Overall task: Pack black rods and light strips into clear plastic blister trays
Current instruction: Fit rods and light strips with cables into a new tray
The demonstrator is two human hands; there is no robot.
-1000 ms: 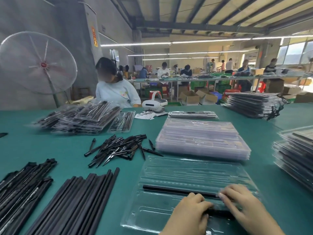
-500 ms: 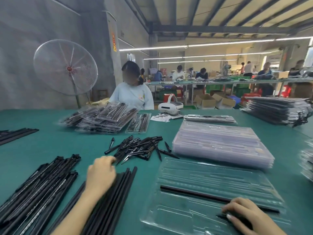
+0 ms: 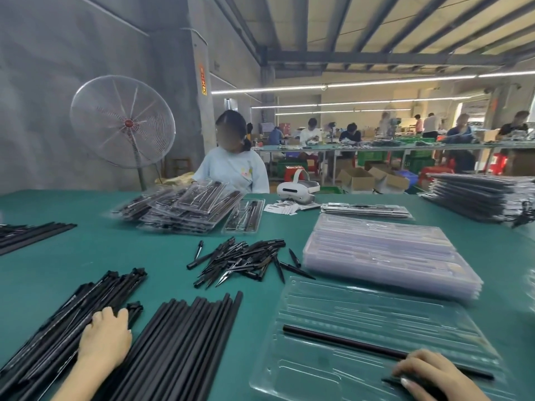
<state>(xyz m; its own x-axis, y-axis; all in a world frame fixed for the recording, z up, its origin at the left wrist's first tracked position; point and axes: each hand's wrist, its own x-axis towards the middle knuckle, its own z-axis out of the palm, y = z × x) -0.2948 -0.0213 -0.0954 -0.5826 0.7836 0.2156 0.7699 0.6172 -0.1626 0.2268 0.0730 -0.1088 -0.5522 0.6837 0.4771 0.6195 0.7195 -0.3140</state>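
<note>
On the green table [image 3: 86, 256], left hand [image 3: 105, 340] lies flat on light strips [image 3: 58, 328]; right hand [image 3: 434, 377] presses a black part [image 3: 405, 382] into the tray [image 3: 376, 308].

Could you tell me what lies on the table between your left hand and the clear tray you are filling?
The bundle of plain black rods, then bare green table, in the head view.

Your left hand [image 3: 104, 340] rests on the leftmost bundle of strips [image 3: 72, 322]; the rods [image 3: 185, 342] lie just right of it. Your right hand [image 3: 434, 377] lies on the tray [image 3: 362, 311] holding one rod [image 3: 341, 341], with stacked trays [image 3: 385, 256] behind.
</note>
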